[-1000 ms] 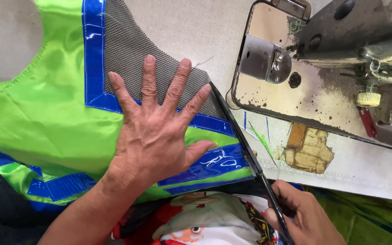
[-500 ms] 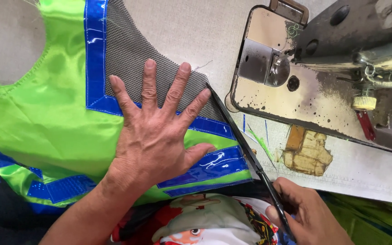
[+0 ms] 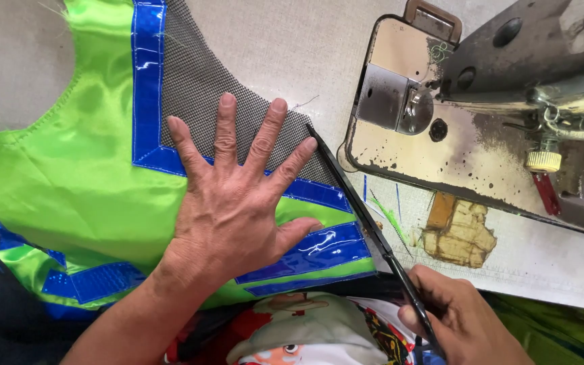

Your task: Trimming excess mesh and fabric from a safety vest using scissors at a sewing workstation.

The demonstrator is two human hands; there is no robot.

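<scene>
My left hand (image 3: 238, 196) lies flat with fingers spread on a bright green satin garment piece (image 3: 69, 182) that has shiny blue tape bands (image 3: 147, 88) and a grey mesh panel (image 3: 197, 101). My right hand (image 3: 457, 318) grips long black scissors (image 3: 363, 216) at the lower right. Their blades run up and to the left along the right edge of the fabric, with the tip near my left index finger.
A worn metal sewing machine (image 3: 495, 108) stands at the upper right on the pale worktable (image 3: 292, 47). A patch of torn brown tape (image 3: 461, 230) is stuck below it. Colourful printed cloth (image 3: 305, 331) lies at the bottom by my lap.
The scissors have slid a little forward along the fabric edge. My left hand stays pressed flat in the same place.
</scene>
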